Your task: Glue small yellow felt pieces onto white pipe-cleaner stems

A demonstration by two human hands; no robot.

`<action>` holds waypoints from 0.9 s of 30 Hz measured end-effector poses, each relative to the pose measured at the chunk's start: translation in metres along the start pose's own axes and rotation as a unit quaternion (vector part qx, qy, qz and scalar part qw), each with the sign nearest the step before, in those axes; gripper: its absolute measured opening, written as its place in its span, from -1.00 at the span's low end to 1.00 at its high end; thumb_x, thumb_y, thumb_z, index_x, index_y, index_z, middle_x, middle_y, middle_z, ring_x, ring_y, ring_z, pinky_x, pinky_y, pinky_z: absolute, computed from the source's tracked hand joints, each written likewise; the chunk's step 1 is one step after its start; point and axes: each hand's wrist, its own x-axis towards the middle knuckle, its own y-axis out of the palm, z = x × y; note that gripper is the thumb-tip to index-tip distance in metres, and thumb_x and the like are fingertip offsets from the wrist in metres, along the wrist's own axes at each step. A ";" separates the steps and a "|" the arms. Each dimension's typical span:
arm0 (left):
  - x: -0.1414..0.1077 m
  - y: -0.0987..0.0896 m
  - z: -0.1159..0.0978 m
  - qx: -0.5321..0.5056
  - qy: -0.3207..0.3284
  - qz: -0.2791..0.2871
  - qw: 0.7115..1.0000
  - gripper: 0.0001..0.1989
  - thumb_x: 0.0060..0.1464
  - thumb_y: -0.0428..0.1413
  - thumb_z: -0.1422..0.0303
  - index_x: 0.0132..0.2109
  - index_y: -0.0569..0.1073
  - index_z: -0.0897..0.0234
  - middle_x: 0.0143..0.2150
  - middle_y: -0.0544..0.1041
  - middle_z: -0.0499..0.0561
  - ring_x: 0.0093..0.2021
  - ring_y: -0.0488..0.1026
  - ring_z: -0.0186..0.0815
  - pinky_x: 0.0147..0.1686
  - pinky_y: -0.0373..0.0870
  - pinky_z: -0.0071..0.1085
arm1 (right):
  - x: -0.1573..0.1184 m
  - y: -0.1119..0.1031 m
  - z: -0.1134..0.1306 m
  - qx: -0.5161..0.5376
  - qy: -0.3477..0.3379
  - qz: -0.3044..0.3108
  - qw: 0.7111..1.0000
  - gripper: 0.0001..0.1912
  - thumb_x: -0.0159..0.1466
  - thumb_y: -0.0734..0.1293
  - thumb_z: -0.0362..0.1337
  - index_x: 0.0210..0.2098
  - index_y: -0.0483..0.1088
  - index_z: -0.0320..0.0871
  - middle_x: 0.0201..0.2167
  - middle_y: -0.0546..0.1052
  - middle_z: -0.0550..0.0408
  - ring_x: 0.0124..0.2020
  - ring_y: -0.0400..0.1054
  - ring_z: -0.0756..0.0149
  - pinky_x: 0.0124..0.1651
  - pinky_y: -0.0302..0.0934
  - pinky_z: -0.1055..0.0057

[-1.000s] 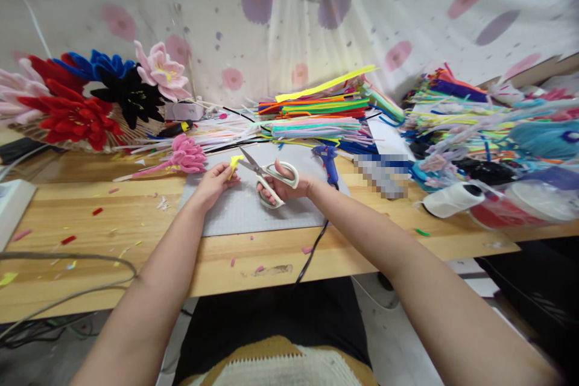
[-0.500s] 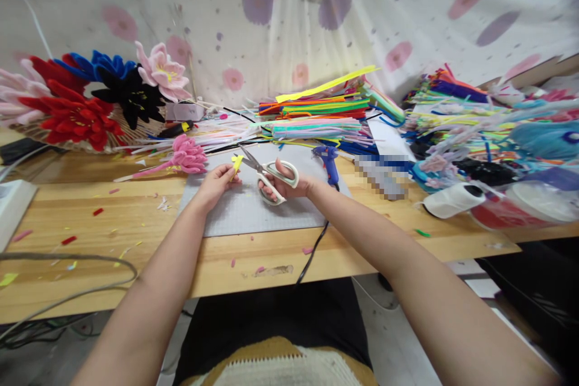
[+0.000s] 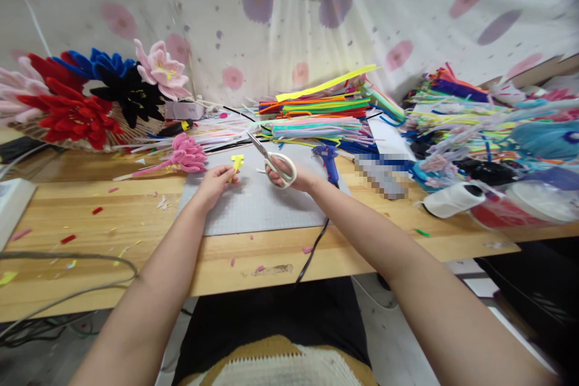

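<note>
Between its fingertips my left hand point(image 3: 218, 185) pinches a small yellow piece point(image 3: 237, 162), held above the left part of the grey mat point(image 3: 271, 215). My right hand point(image 3: 286, 172) has its fingers in the pale handles of the scissors point(image 3: 259, 145). Their blades look closed and point up and to the left, apart from the yellow piece. A blue glue gun point(image 3: 327, 163) lies right of my right hand, on the mat's far right part. Left of the mat rests a pink fuzzy flower point(image 3: 186, 154).
Bundles of coloured fuzzy sticks point(image 3: 316, 128) lie behind the mat. Large fuzzy flowers point(image 3: 81, 114) stand at the back left. A white spool point(image 3: 453, 200) lies at right. A black cord point(image 3: 312, 253) crosses the front edge; grey cables point(image 3: 90, 256) and scraps lie at left.
The scissors have moved away from the yellow piece, and their blades have turned more upward and come together. My left hand has stayed nearly still, keeping hold of the piece.
</note>
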 end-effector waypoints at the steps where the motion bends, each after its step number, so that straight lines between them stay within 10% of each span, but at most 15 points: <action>1: -0.001 0.000 -0.001 -0.002 -0.009 0.012 1.000 -0.74 -0.28 0.24 0.28 -0.44 0.43 0.38 -0.57 0.41 -0.08 -0.52 0.39 -0.44 -0.32 0.38 -0.40 | 0.000 0.001 0.003 -0.033 -0.017 -0.033 0.999 -0.64 0.16 0.27 0.01 -0.43 0.22 -0.19 -0.65 0.24 0.24 -0.66 0.11 0.56 -0.62 -0.02 0.60; 8: -0.009 0.003 -0.007 0.037 -0.064 0.113 0.991 -0.81 -0.34 0.19 0.32 -0.55 0.41 0.37 -0.61 0.41 -0.02 -0.59 0.36 -0.40 -0.45 0.37 -0.40 | 0.011 0.015 0.019 -0.227 -0.074 -0.118 0.964 -0.59 -0.08 0.43 -0.05 -0.49 0.20 -0.18 -0.62 0.28 0.25 -0.58 0.16 0.52 -0.52 0.07 0.53; 27: -0.012 0.002 -0.010 0.114 -0.048 0.188 0.974 -0.88 -0.29 0.07 0.33 -0.58 0.36 0.31 -0.80 0.12 -0.20 -0.74 0.01 -0.55 -0.60 0.32 -0.45 | 0.033 0.028 0.015 -0.277 0.024 0.057 0.959 -0.64 -0.20 0.45 -0.16 -0.53 0.27 -0.23 -0.67 0.30 0.27 -0.63 0.13 0.56 -0.60 0.00 0.57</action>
